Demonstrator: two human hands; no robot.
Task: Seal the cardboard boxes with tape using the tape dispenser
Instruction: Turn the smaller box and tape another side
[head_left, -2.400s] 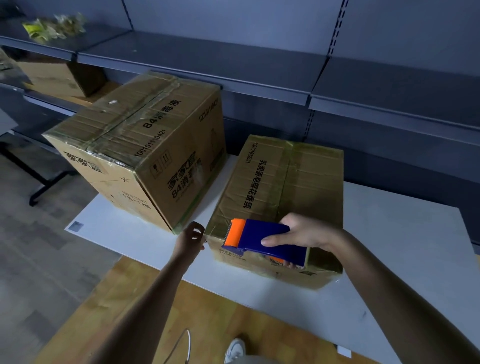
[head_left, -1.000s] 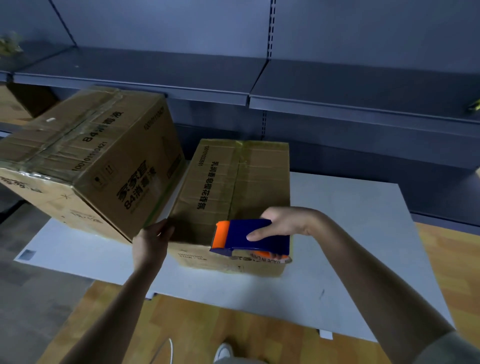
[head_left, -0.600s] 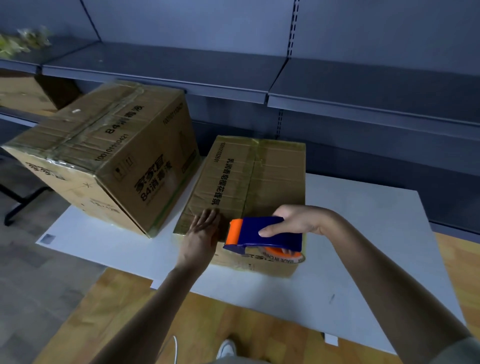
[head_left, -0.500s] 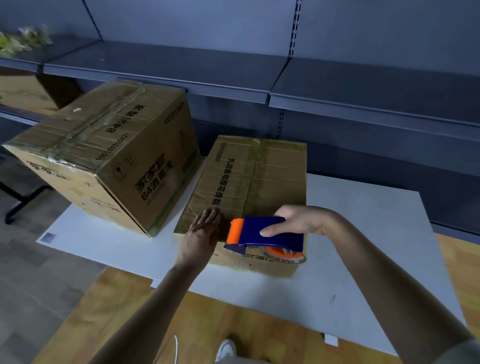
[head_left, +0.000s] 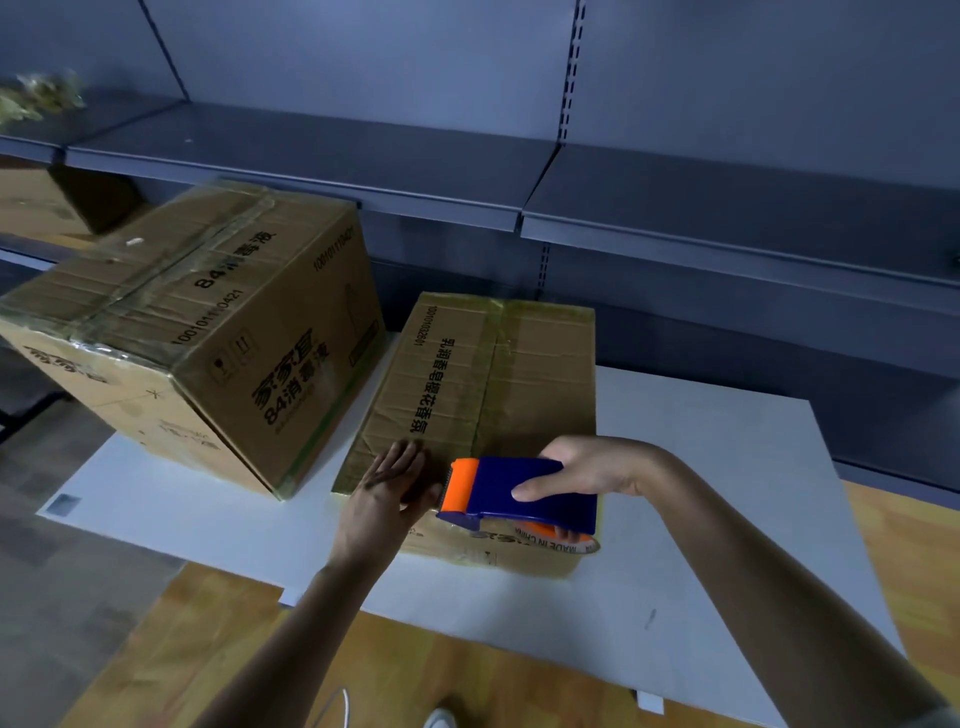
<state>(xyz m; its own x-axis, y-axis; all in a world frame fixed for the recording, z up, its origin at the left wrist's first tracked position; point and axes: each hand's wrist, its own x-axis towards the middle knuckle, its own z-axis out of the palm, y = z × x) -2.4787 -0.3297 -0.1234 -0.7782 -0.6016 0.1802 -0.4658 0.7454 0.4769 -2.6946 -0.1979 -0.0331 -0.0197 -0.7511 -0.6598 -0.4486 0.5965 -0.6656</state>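
Observation:
A low cardboard box (head_left: 519, 384) lies on the white table (head_left: 727, 545), old tape running along its top seam. My right hand (head_left: 587, 467) grips a blue tape dispenser (head_left: 530, 491) with an orange front, held at the box's near edge, its tape roll hanging over the front face. My left hand (head_left: 387, 493) lies flat on the box's near left corner, fingers straight, right beside the dispenser's orange end. A bigger taped box (head_left: 208, 332) stands tilted on the table to the left.
Grey metal shelves (head_left: 727, 223) run behind the table, close to the boxes. Another cardboard box (head_left: 47, 202) sits on a shelf at far left. Bare white table surface stretches to the right of the low box. Wooden floor shows below.
My left hand has moved from the box's left side onto its top near corner and flattened there. The dispenser has stayed at the near edge in my right hand.

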